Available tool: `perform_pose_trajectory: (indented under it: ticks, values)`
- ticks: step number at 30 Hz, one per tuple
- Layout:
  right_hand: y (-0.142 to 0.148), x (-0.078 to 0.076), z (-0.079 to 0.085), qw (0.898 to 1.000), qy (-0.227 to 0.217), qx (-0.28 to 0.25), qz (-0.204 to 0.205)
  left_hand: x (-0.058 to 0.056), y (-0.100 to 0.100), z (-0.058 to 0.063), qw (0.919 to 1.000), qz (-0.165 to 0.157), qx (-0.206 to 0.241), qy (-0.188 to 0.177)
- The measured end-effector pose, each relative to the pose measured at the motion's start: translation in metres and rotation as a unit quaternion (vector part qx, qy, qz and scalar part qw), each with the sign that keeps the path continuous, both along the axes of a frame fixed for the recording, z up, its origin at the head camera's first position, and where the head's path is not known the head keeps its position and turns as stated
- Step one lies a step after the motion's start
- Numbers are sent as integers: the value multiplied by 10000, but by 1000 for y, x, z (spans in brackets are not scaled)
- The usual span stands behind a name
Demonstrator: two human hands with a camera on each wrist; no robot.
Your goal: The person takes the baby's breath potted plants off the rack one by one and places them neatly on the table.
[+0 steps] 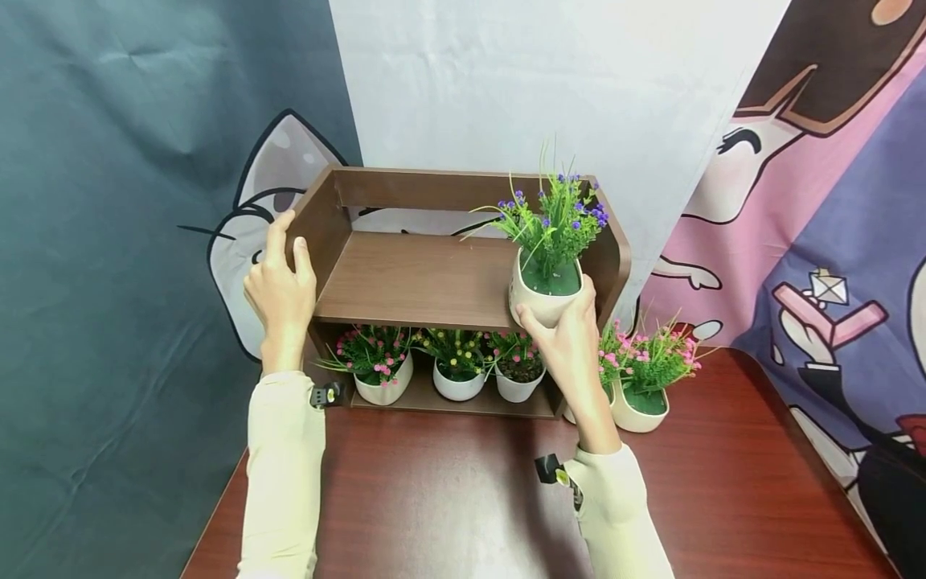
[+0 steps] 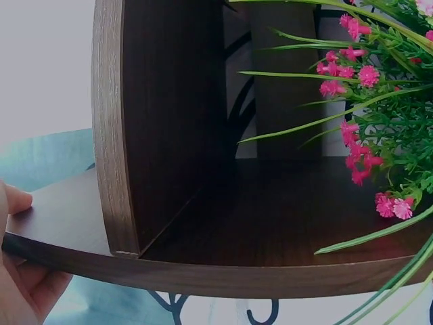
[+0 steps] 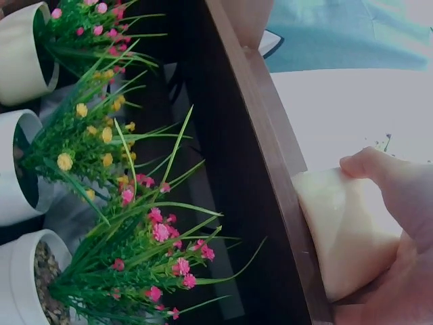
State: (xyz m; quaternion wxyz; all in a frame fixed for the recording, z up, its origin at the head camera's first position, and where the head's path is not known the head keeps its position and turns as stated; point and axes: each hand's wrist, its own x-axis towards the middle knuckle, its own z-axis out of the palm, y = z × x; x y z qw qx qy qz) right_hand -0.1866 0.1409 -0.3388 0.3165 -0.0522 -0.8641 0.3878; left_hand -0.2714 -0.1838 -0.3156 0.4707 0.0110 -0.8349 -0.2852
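Observation:
At the right end of the upper shelf, my right hand [image 1: 573,330] holds a cream pot [image 1: 544,305] of artificial purple flowers [image 1: 557,213]. The pot tilts toward me. In the right wrist view its base [image 3: 348,230] is against the shelf's front edge, with the thumb along its side. On the left, my left hand [image 1: 280,285] grips the side panel of the brown two-tier shelf [image 1: 427,277]. The left wrist view has the thumb on the panel's inner face and fingers [image 2: 51,291] on the outer face.
On the lower tier stand a pink-flowered pot [image 1: 385,384], a yellow-flowered pot [image 1: 459,383] and another pink-flowered pot [image 1: 518,384]. More pink-flowered pots [image 1: 640,412] stand on the red-brown table [image 1: 434,490], right of the shelf. A printed cloth [image 1: 506,88] hangs behind.

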Motion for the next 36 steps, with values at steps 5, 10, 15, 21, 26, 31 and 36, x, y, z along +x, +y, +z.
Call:
perform_pose_trajectory:
  ticks: [5,10,15,21,26,31,36]
  values:
    - [-1,6,0,9999,21,-61,110,0,-1,0,10000,-37,24,-35]
    - [-1,16,-2,9998,-22,-63,212,0,-1,-1,10000,-17,18,-71]
    - [0,26,-1,9993,-90,-98,362,1,-1,-1,9999,-45,13,-127]
    - [-1,36,0,9993,-101,-66,356,0,0,-2,9998,-87,25,-162]
    - [-2,43,-2,9995,-85,-6,302,0,1,-2,9998,-66,64,-157]
    - [-1,51,-3,9993,-137,-86,325,1,1,-1,9998,-74,63,-171]
    - [1,60,-3,9993,-131,-120,334,1,0,3,9999,-107,54,-122]
